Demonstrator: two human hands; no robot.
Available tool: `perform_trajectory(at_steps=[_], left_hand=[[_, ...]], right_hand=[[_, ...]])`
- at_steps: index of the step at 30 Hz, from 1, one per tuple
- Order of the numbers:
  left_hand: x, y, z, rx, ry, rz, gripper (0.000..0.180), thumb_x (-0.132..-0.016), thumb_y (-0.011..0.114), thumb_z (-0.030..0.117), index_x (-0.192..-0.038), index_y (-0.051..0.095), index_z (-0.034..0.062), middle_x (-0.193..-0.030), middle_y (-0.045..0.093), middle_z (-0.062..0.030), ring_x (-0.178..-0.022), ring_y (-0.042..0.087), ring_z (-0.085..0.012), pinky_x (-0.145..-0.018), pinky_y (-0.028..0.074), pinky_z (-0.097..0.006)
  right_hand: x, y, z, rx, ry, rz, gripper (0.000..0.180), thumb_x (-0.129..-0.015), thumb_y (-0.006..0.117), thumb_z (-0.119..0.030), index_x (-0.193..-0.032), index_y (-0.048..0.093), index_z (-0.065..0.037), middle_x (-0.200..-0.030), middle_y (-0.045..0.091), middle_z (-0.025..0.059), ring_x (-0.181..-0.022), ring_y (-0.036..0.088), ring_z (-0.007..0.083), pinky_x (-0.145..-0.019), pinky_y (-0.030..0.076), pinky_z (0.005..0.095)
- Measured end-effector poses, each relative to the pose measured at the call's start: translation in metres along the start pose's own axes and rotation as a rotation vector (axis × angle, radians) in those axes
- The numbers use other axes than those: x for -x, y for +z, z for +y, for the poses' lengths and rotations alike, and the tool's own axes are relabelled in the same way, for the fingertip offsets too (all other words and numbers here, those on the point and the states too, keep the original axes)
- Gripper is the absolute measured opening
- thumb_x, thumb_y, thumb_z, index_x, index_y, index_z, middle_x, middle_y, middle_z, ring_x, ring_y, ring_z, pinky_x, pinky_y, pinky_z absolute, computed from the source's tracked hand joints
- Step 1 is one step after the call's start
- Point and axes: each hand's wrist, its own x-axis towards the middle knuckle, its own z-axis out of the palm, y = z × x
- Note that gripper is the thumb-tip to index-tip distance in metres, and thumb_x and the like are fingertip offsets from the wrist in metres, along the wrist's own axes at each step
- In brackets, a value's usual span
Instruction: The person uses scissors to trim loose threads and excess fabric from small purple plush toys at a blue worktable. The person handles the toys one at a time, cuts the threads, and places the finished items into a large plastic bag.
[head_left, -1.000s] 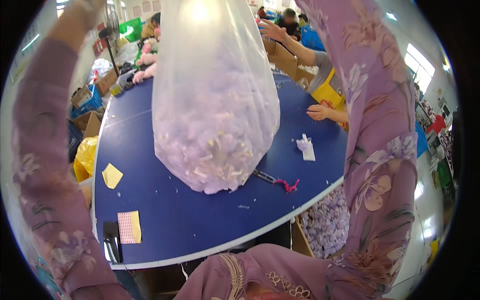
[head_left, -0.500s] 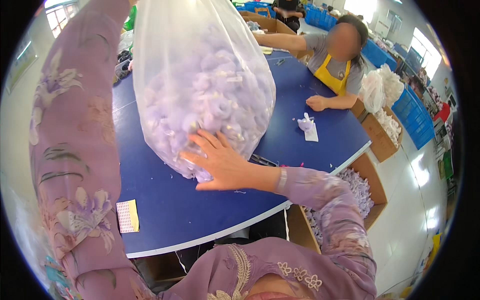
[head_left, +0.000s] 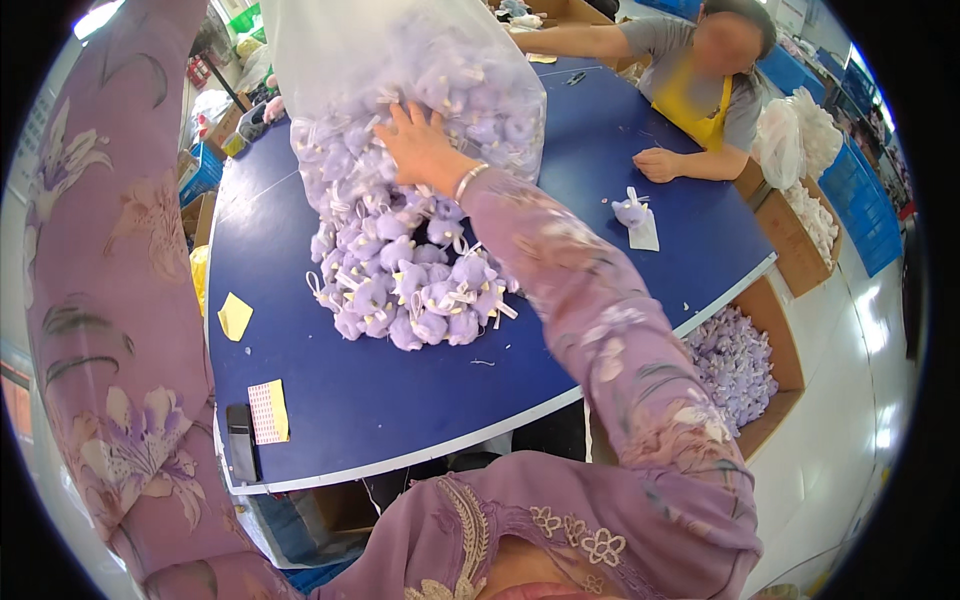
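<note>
A large clear plastic bag [head_left: 330, 50] of small lilac plush toys stands tilted on the blue table. From its lower mouth a heap of the plush toys [head_left: 405, 300], with white loops and small yellowish parts, has spilled toward me. My right hand [head_left: 418, 148] lies against the bag's near side, fingers spread on the plastic. Raised along the left side is my left arm [head_left: 125, 240]; its hand is beyond the upper edge, so its grip is hidden.
The blue table [head_left: 560, 340] holds a label sheet [head_left: 268, 411], a yellow paper [head_left: 235, 316], a black object [head_left: 242, 443] and one lilac toy [head_left: 631, 210] on a white card. A co-worker [head_left: 690, 90] sits far right. Cardboard boxes [head_left: 785, 385] of toys stand beside the table.
Plush toys have poured out of the bag onto the table. The bag's lower end has lifted away, and my right hand has moved up and farther off along it.
</note>
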Motion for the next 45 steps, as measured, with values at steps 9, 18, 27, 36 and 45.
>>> perform_trajectory(at_steps=[9, 18, 27, 36, 45], left_hand=[[-0.036, 0.012, -0.011, -0.078, 0.006, 0.101, 0.068, -0.092, 0.059, 0.048, -0.143, 0.04, 0.0075, -0.142, 0.044, -0.0186, -0.132, 0.041, -0.0331, -0.107, 0.036, -0.04], [-0.058, 0.001, -0.006, -0.131, 0.028, 0.161, 0.069, -0.091, 0.06, 0.047, -0.144, 0.039, 0.0068, -0.142, 0.043, -0.0189, -0.133, 0.04, -0.0338, -0.108, 0.035, -0.041], [-0.058, -0.04, -0.005, -0.185, 0.022, 0.25, 0.071, -0.09, 0.062, 0.046, -0.144, 0.039, 0.0061, -0.143, 0.043, -0.0192, -0.133, 0.039, -0.0345, -0.109, 0.034, -0.042], [-0.04, -0.119, 0.001, -0.208, 0.04, 0.366, 0.072, -0.089, 0.063, 0.046, -0.144, 0.038, 0.0054, -0.143, 0.042, -0.0195, -0.134, 0.038, -0.0353, -0.11, 0.033, -0.042], [0.087, -0.365, -0.016, -0.511, -0.095, 0.527, 0.074, -0.088, 0.065, 0.045, -0.144, 0.038, 0.0048, -0.144, 0.042, -0.0199, -0.134, 0.038, -0.036, -0.111, 0.032, -0.043]], right_hand=[[0.13, -0.007, -0.114, -0.36, -0.113, -0.316, 0.085, -0.067, 0.074, -0.052, -0.139, 0.048, -0.015, -0.152, 0.026, 0.0248, -0.141, 0.02, 0.047, -0.105, 0.023, 0.0706], [0.071, 0.097, -0.029, -0.422, -0.049, 0.047, 0.079, -0.069, 0.077, -0.04, -0.14, 0.049, -0.019, -0.153, 0.02, 0.0284, -0.142, 0.013, 0.0495, -0.112, 0.023, 0.06], [0.069, 0.038, -0.054, -0.441, 0.063, -0.328, 0.081, -0.084, 0.06, -0.054, -0.146, 0.037, -0.009, -0.149, 0.025, 0.0331, -0.142, 0.017, 0.0479, -0.113, 0.027, 0.0531], [0.092, 0.027, -0.083, -0.347, -0.068, -0.241, 0.071, -0.086, 0.057, -0.051, -0.137, 0.047, -0.003, -0.136, 0.042, 0.0322, -0.129, 0.039, 0.0476, -0.106, 0.034, 0.0533], [0.09, -0.008, -0.168, -0.518, -0.397, 0.027, 0.056, -0.081, 0.068, -0.033, -0.124, 0.053, 0.0, -0.129, 0.048, 0.0297, -0.122, 0.042, 0.0466, -0.105, 0.035, 0.0508]])
